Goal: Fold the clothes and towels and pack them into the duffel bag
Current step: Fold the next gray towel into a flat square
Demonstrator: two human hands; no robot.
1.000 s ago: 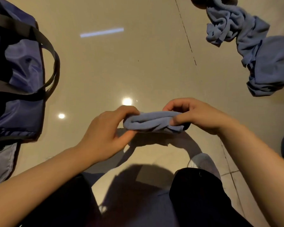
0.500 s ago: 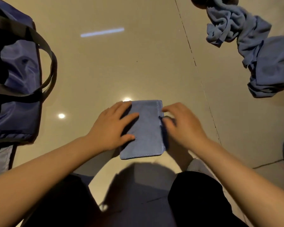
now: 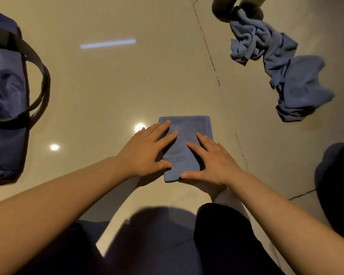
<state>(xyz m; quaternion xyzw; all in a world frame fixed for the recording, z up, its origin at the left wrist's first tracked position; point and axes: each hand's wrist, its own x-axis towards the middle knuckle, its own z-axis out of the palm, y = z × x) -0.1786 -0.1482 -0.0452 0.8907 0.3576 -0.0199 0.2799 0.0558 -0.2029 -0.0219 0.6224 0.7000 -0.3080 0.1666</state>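
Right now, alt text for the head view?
Both hands, left hand and right hand, press flat on a folded blue towel lying on a glossy beige tiled floor. A navy duffel bag sits at far left; a crumpled pile of blue cloth lies at upper right.

Bare forearms without sleeves, 2 hands (image 3: 179, 157) ringless, black trousers (image 3: 224, 241) over the knees
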